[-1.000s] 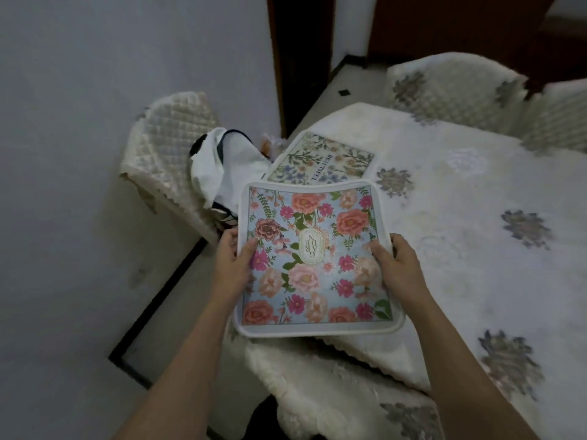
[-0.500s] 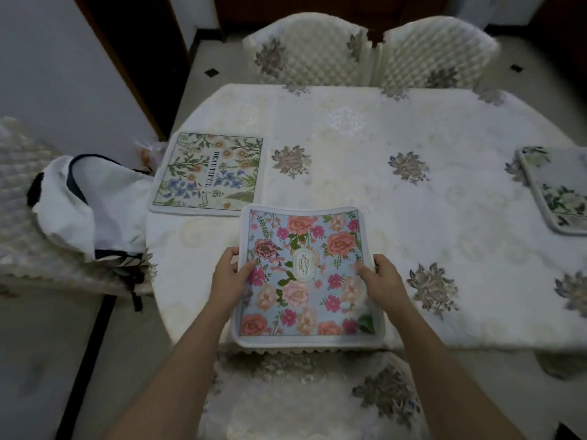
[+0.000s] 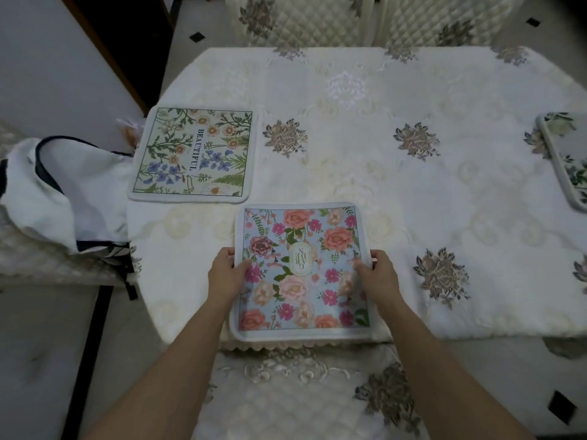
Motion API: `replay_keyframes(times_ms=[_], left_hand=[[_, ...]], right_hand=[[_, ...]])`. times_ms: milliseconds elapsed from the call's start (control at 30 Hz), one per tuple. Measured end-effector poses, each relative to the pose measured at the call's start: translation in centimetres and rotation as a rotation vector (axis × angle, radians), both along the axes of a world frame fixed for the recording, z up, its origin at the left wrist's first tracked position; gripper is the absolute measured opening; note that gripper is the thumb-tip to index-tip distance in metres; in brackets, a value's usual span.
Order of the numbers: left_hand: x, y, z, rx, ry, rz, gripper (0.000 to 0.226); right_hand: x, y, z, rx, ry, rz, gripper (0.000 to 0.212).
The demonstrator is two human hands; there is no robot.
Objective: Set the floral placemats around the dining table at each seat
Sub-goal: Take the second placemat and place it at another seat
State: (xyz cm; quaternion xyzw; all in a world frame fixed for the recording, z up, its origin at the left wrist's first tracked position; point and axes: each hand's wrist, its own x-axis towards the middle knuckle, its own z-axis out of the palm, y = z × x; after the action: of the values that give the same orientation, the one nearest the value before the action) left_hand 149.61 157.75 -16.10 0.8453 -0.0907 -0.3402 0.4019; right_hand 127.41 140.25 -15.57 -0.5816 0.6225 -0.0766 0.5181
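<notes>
The blue floral placemat (image 3: 301, 271) is pinched at mid-edge by the left hand (image 3: 227, 274) and right hand (image 3: 378, 276), squared at the worktop's (image 3: 349, 173) near edge before the nearest seat, both hands equally close.

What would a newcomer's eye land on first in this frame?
The pink-and-blue floral placemat at the table's near edge, gripped at its sides by the left hand and right hand. Next, the cream "BEAUTIFUL" placemat at the left seat.
</notes>
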Motion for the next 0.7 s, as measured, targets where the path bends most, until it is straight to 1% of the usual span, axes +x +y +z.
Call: replay_keyframes(times_ms=[133, 300, 467, 600, 700], left_hand=[[0.8, -0.1, -0.2, 0.061, -0.056, -0.007, 0.015], [1.1, -0.2, 0.3, 0.086, -0.112, -0.069, 0.016], [1.3, -0.1, 0.3, 0.108, -0.129, -0.105, 0.024], [1.2, 0.1, 0.4, 0.154, -0.25, -0.208, 0.025], [1.2, 0.3, 0.5, 0.164, -0.305, -0.23, 0.025]], right_hand=[[0.5, 0.2, -0.3, 0.018, -0.016, -0.013, 0.023], [0.7, 0.4, -0.4, 0.003, -0.012, -0.023, 0.028], [1.1, 0.0, -0.2, 0.01, 0.006, -0.011, 0.028], [1.0, -0.4, -0.1, -0.014, 0.057, 0.053, 0.029], [0.7, -0.7, -0.4, -0.03, 0.103, 0.102, 0.032]])
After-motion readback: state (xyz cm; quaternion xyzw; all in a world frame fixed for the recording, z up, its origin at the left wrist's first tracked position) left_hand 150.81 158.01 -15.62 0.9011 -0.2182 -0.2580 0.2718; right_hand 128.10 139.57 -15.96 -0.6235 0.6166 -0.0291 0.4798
